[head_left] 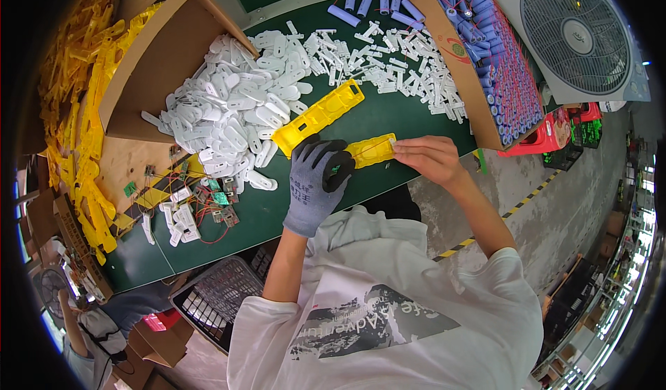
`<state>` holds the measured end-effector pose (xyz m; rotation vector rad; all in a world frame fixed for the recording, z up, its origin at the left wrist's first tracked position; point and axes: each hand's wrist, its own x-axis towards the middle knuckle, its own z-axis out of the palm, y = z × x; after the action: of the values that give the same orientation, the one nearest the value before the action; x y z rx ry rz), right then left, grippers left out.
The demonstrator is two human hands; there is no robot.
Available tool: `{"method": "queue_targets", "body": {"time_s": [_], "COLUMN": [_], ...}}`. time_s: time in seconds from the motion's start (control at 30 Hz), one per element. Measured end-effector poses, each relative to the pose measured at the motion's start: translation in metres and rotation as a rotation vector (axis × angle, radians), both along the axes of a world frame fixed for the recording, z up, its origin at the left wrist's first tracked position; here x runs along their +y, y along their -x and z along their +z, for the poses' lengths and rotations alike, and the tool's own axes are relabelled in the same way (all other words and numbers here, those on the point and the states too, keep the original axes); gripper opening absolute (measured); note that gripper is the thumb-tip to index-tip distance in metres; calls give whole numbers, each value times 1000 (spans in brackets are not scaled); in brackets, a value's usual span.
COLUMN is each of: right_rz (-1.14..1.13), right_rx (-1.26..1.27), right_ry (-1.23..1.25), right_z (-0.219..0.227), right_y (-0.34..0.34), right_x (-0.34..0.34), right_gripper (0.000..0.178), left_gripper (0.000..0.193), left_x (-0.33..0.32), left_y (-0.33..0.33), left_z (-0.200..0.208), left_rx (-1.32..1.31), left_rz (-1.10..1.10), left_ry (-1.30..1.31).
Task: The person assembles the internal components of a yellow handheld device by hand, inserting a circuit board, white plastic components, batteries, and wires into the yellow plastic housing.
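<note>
My left hand (319, 185), in a grey glove with black fingers, is closed on the near end of a short yellow plastic shell (374, 152). A thin wire runs along inside this shell. At its other end, my bare right hand (431, 160) pinches a small white piece (392, 140) between thumb and fingertips. Just beyond my gloved fingers lies a longer yellow plastic shell (319, 116), hollow side up and slanting away to the right. Whether the glove touches that longer shell is hard to make out.
White plastic covers (232, 102) spill from a tipped cardboard box (149, 64). Small white parts (416, 64) lie farther back. Purple battery cells (364, 4) lie behind them, with more in a carton (444, 50) beside a fan (577, 36). Circuit boards (220, 198) and yellow parts (90, 182) sit left.
</note>
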<state>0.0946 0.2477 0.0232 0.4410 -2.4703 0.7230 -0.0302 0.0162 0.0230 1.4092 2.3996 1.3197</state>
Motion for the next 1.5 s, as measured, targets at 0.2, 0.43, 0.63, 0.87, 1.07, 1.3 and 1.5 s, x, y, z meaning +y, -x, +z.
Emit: {"method": "queue_targets", "body": {"time_s": [0.2,0.43,0.63,0.87,1.07,1.3,1.5], "right_rz": [53,35,-97,-407,-639,-514,-317], "right_rx": [144,-26,-86,-193,-379,-248,-184], "right_ry": [-192,-183,-106,170,-396,-85,283], "right_z": [-1,18,22,58,42,51,60], "right_y": [0,8,10,147,250,193,72], "right_x": [2,0,-10,15,33,31,-10], "right_gripper": [14,16,10,15,19,20,22], "left_gripper": [27,24,24,28,32,28,26], "left_x": [1,4,-1,3,-3,2,0], "left_y": [1,1,-5,6,8,-10,-14], "left_z": [-3,3,-2,-6,-1,-15,-14], "left_rx": [4,8,-10,21,4,18,37], "left_rz": [0,18,51,-8,60,25,49], "left_ry": [-12,-31,-26,-25,-41,-67,-34]}}
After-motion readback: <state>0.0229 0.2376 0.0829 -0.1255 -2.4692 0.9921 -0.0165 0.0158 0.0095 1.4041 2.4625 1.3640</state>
